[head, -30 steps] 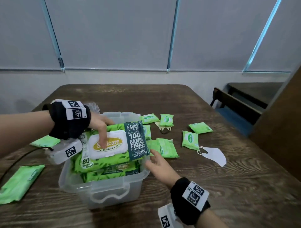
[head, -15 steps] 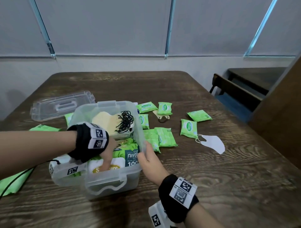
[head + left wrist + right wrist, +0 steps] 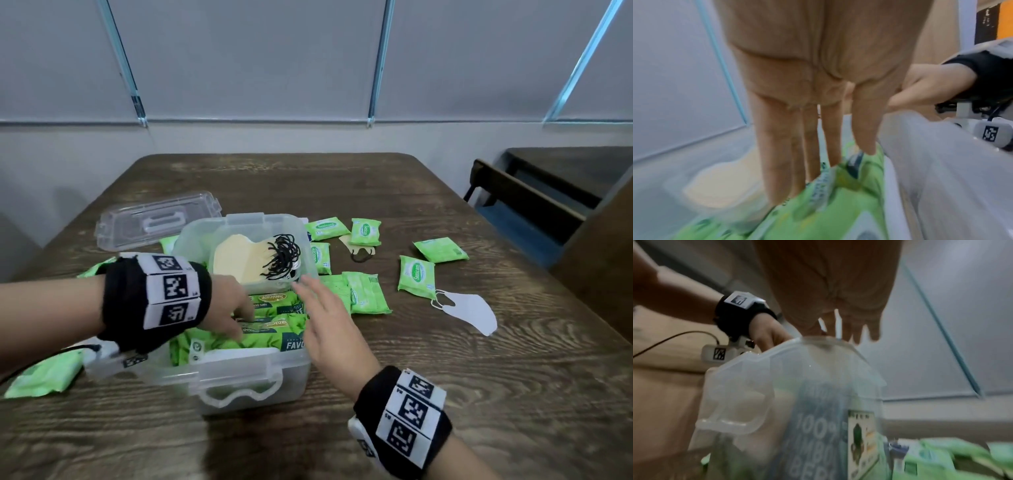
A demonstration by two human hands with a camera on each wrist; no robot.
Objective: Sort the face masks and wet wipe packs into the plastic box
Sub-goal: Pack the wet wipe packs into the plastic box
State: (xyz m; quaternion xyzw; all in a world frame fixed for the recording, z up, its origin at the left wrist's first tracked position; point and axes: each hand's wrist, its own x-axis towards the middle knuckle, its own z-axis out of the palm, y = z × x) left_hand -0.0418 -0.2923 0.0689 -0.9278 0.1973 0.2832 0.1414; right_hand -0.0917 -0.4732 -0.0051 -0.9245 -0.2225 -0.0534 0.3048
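The clear plastic box (image 3: 239,371) stands at the table's near middle. A stack of cream face masks (image 3: 236,260) with black loops fills its far half, and large green wet wipe packs (image 3: 270,337) fill the near half. My left hand (image 3: 233,308) reaches into the box, its straight fingers (image 3: 777,162) pressing down on the top pack (image 3: 818,211). Just above the box's right rim my right hand (image 3: 325,318) hovers with straight fingers, holding nothing. Small green wipe packs (image 3: 416,277) and a white mask (image 3: 469,313) lie on the table to the right.
The box's clear lid (image 3: 154,222) lies behind it on the left. More green packs (image 3: 44,377) lie at the left near edge. A beige mask (image 3: 359,251) sits half under a small pack. A bench (image 3: 513,198) stands off the table's right side.
My left hand has brought the large wipe pack down from above the box into its near half. My right hand rose from the box's right side to over the rim.
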